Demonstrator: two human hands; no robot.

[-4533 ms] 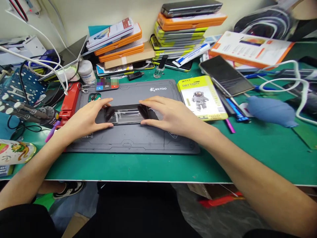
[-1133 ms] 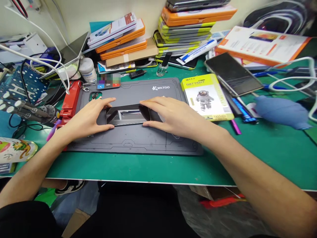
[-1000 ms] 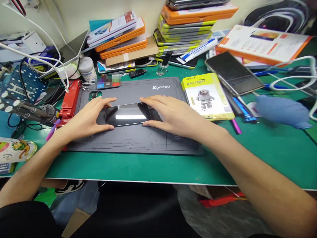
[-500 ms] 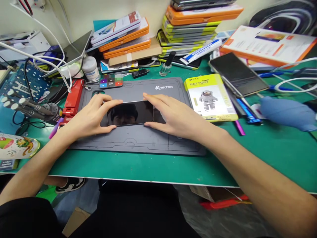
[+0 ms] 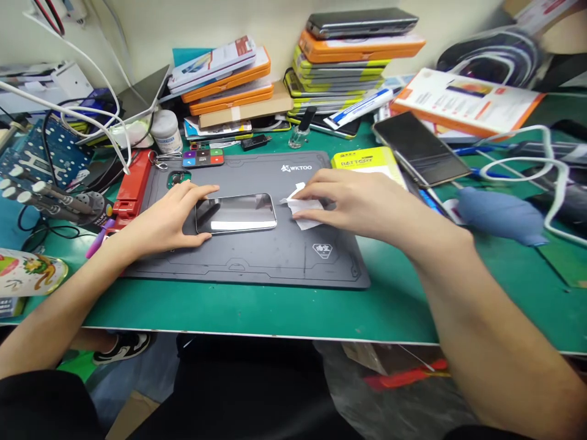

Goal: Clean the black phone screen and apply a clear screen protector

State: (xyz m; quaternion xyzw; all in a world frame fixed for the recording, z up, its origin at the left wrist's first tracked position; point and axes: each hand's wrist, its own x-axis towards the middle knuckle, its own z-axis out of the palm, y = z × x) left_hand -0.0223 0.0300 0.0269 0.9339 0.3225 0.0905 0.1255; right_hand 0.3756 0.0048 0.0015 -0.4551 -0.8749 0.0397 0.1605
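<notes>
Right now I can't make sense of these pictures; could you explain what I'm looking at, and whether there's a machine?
There's no robot here, just a person's two bare hands. Every picture comes from one camera worn on that person's head, looking forward and down. The left hand holds one end of a dark-screened phone between thumb and fingers. The right hand pinches a thin white sheet; its material is hard to tell. Beneath is a grey mat on a green bench. Around it lie a yellow battery package, a blue bulb and stacked flat boxes.
</notes>
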